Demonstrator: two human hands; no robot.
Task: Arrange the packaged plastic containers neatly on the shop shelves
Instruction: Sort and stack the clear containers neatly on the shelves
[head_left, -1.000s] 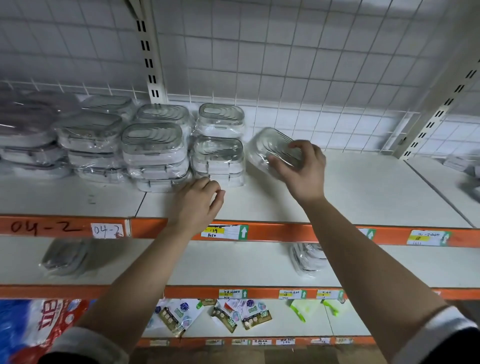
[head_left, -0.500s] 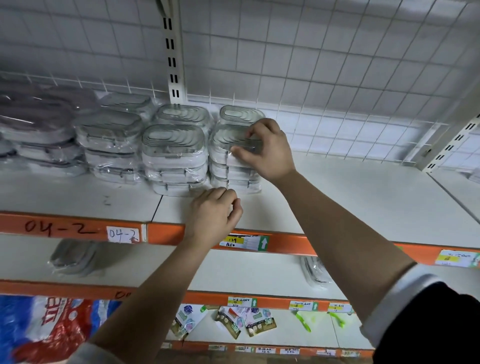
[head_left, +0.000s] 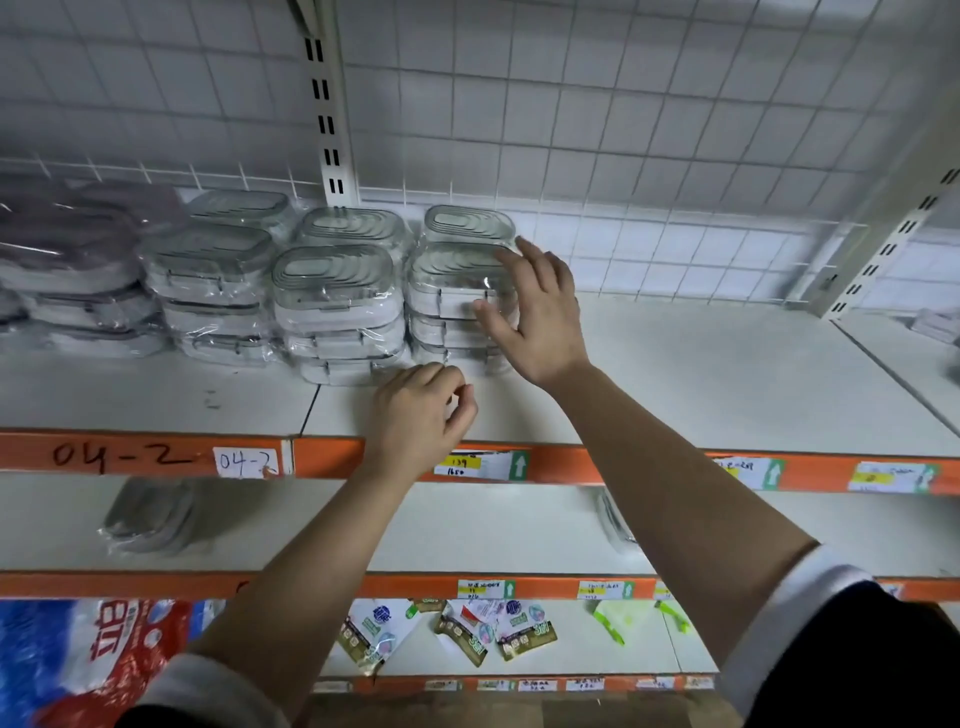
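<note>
Several stacks of wrapped clear plastic containers stand on the top shelf (head_left: 675, 374). The rightmost front stack (head_left: 452, 312) is three high, and its top container (head_left: 457, 275) lies flat. My right hand (head_left: 535, 317) is spread open at that stack's right side, fingers straight, at most brushing the top container. My left hand (head_left: 421, 415) rests on the shelf in front of the stacks with its fingers loosely curled, holding nothing. Another stack (head_left: 337, 312) stands just left, with more stacks beyond it.
Darker wrapped containers (head_left: 67, 270) fill the far left. The middle shelf holds a wrapped container (head_left: 150, 514) on the left and another (head_left: 615, 519) partly hidden by my right arm. Small packets (head_left: 467, 629) lie on the lowest shelf. A wire grid backs the shelves.
My right hand set the container it carried on top of the rightmost stack and let go, its fingers now spread. The left hand has stayed in place on the shelf.
</note>
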